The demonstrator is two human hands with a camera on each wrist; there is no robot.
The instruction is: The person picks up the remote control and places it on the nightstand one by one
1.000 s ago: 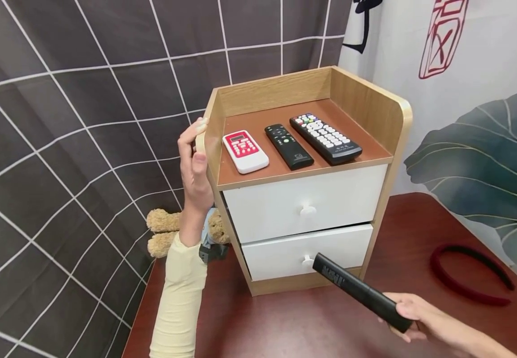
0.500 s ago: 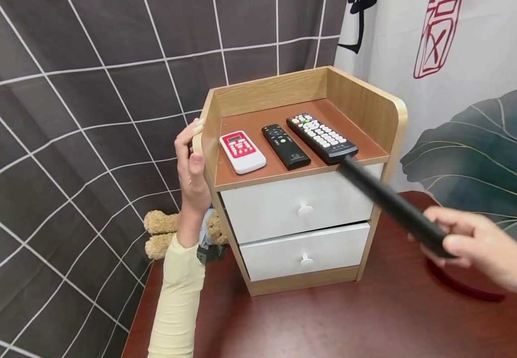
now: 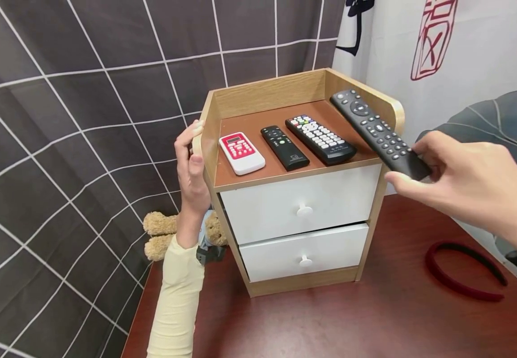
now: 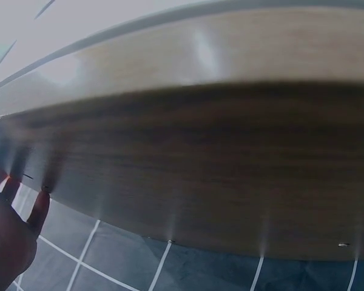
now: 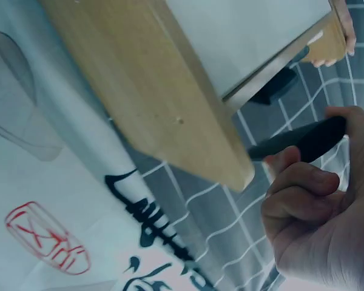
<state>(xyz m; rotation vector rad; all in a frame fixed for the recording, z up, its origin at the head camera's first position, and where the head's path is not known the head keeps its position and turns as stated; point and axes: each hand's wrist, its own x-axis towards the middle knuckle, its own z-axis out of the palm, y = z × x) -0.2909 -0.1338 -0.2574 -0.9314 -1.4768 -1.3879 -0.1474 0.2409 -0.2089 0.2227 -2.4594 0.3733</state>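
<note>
In the head view, my right hand (image 3: 473, 184) pinches the lower end of a black remote control (image 3: 381, 134) between thumb and fingers. The remote is raised over the right part of a small wooden cabinet's (image 3: 271, 98) top, buttons facing up. On that top lie a white-and-red remote (image 3: 242, 153), a slim black remote (image 3: 284, 147) and a wide black remote with white keys (image 3: 321, 139), side by side. My left hand (image 3: 192, 171) rests its fingers against the cabinet's left side panel (image 4: 188, 163); the left wrist view shows fingertips touching that panel.
The cabinet has two white drawers (image 3: 262, 214) with round knobs and stands on a dark red table (image 3: 294, 323). A teddy bear (image 3: 161, 223) lies behind my left forearm. A dark red headband (image 3: 446, 281) lies at right. Curtains hang behind.
My right hand has lifted the black remote from low in front of the drawers up and over the cabinet top's right part, turning its button side up. The left hand stays against the cabinet.
</note>
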